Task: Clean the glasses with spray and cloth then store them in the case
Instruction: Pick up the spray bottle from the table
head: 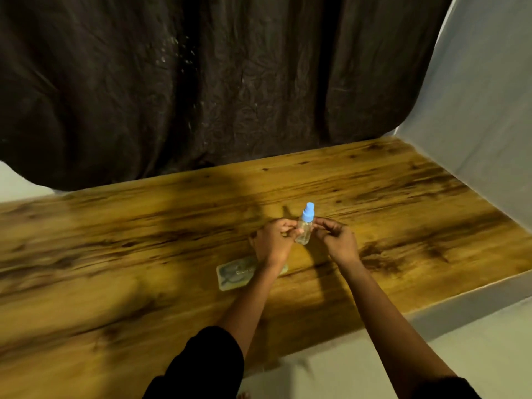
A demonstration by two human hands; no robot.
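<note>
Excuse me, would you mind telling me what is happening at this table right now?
A person holds a small clear plastic spray bottle with a blue cap upright over the wooden table. The left grip pinches its body. The right grip has curled fingertips at its neck, though contact is unclear. A pale translucent glasses case lies flat under the left forearm, with what look like glasses inside.

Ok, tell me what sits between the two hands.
The head view shows the blue-capped spray bottle there; the left hand pinches its body, and the right hand is at its neck.
</note>
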